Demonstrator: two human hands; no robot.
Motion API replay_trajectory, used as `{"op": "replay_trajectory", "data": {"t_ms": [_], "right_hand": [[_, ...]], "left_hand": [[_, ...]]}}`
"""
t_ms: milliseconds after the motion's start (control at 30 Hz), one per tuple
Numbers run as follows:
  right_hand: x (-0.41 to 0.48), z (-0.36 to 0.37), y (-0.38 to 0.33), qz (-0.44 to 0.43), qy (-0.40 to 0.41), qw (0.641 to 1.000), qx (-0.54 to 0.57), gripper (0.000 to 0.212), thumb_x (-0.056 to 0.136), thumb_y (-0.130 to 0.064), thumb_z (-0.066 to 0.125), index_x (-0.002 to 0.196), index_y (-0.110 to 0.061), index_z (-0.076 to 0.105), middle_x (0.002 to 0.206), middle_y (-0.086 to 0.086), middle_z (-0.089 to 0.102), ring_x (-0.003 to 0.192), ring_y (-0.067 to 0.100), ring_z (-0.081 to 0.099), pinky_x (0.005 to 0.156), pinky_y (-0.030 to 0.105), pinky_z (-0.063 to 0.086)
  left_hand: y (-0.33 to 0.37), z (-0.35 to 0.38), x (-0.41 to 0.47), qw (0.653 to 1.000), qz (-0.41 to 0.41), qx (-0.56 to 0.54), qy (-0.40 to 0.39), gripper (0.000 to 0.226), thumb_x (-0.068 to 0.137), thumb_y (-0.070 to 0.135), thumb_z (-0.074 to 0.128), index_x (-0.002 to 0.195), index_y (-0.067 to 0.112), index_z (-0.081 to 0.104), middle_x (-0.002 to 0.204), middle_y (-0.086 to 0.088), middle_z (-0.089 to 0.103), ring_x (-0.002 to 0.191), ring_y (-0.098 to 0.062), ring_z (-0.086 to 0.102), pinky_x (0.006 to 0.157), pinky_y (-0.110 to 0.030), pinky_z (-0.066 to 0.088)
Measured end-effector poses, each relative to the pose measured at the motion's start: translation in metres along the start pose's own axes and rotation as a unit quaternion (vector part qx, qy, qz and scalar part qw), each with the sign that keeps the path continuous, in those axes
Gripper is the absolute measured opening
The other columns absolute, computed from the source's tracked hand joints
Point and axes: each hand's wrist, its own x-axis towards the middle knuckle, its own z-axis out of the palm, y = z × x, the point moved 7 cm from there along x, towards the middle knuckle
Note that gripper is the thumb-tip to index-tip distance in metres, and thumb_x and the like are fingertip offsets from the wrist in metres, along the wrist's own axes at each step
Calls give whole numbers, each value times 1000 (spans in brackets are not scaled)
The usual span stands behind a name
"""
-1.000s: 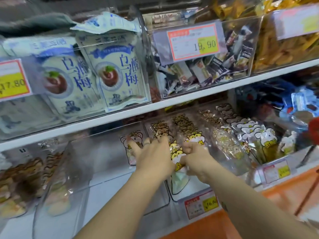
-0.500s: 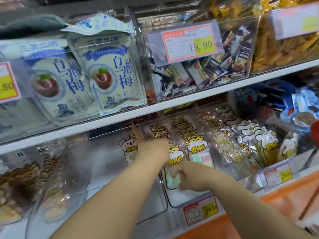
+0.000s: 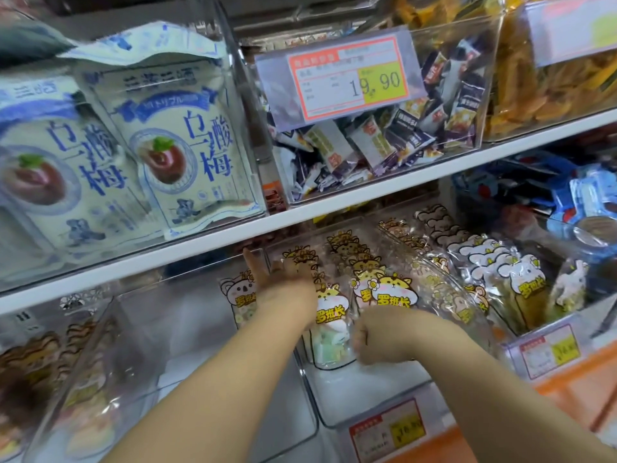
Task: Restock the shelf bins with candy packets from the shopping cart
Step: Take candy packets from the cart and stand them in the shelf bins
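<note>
The right hand is curled tight, knuckles turned left, and seems to pinch the lower right edge of the front candy packet, a clear pouch with a yellow cartoon animal on its header and pale green and white sweets inside. The left hand reaches further back with its thumb stuck straight out. Its other fingers are lost among the packet tops, so I can't tell whether they clasp anything. Both hands work inside one clear plastic bin on the lower shelf, where the packets stand upright in two rows, the front one at the head of the left row. In the bin just to the left stands a single koala packet. The bin to the right is packed with white-animal packets. Above the white shelf board two white plum bags lean behind clear plastic, beside a bin of small wrapped sweets carrying a 19.90 price tag. Two more price tags hang along the orange shelf edge below.
</note>
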Motion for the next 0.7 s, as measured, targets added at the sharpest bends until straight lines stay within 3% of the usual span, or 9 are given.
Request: {"op": "replay_trajectory", "data": {"t_ms": [100, 167, 233, 300, 367, 467, 533, 633, 700], "right_hand": [[8, 5, 18, 62, 1, 997, -41, 27, 92, -24, 61, 72, -13, 49, 78, 5, 48, 77, 25, 49, 61, 29, 40], [14, 6, 26, 88, 34, 995, -34, 9, 92, -18, 57, 86, -11, 58, 92, 5, 54, 87, 25, 54, 74, 29, 49], [18, 6, 34, 110, 66, 992, -3, 21, 90, -11, 53, 108, -10, 65, 111, 9, 60, 99, 25, 60, 89, 34, 55], [19, 5, 39, 114, 79, 990, 14, 27, 90, -10, 54, 114, -11, 65, 117, 10, 62, 102, 27, 64, 92, 38, 55], [19, 3, 41, 112, 78, 991, 12, 25, 91, -11, 55, 114, -11, 65, 114, 9, 64, 102, 27, 64, 91, 36, 55], [18, -1, 44, 99, 86, 991, 11, 19, 92, -10, 56, 111, -11, 61, 110, 10, 65, 101, 27, 63, 80, 30, 52], [16, -2, 48, 85, 101, 990, 45, 18, 91, -8, 57, 106, -15, 49, 103, 9, 59, 89, 26, 58, 64, 29, 45], [16, -3, 55, 79, 130, 981, 119, 36, 88, -7, 58, 108, -25, 34, 97, 9, 46, 78, 25, 51, 54, 28, 34], [15, -5, 60, 75, 146, 976, 141, 47, 87, -6, 56, 114, -33, 30, 102, 10, 45, 81, 27, 54, 61, 30, 40]], "left_hand": [[2, -2, -2, 1000, 5, -13, 4, 87, 79, 42, 76, 149, 20, 29, 151, -18, 32, 142, -36, 33, 96, -80, -22], [8, -6, -7, 999, 17, -22, 29, 97, 76, 44, 79, 152, 21, 23, 144, -16, 36, 133, -37, 43, 103, -79, -18], [17, -13, -17, 997, 37, 3, 65, 102, 76, 46, 78, 154, 20, 18, 145, -16, 33, 127, -36, 48, 108, -76, -12], [31, -24, -31, 992, 77, 13, 102, 87, 83, 36, 73, 149, 16, 20, 149, -17, 28, 128, -36, 44, 115, -70, 0], [49, -28, -44, 980, 150, -2, 128, 60, 89, 18, 62, 139, 13, 31, 145, -17, 33, 128, -35, 43, 109, -54, 28], [74, -2, -51, 969, 248, -13, -10, 44, 94, 8, 55, 137, 12, 47, 133, -13, 53, 117, -33, 56, 83, -38, 46], [82, 21, -57, 949, 277, 0, -147, 52, 98, 16, 56, 148, 16, 41, 138, -11, 54, 116, -33, 57, 88, -40, 50], [82, 26, -56, 948, 258, -12, -187, 68, 99, 17, 52, 158, 16, 17, 141, -15, 51, 111, -36, 57, 84, -41, 50], [83, 27, -54, 951, 243, -23, -188, 78, 98, 15, 51, 160, 15, 4, 142, -18, 49, 116, -39, 56, 87, -43, 50]]}}
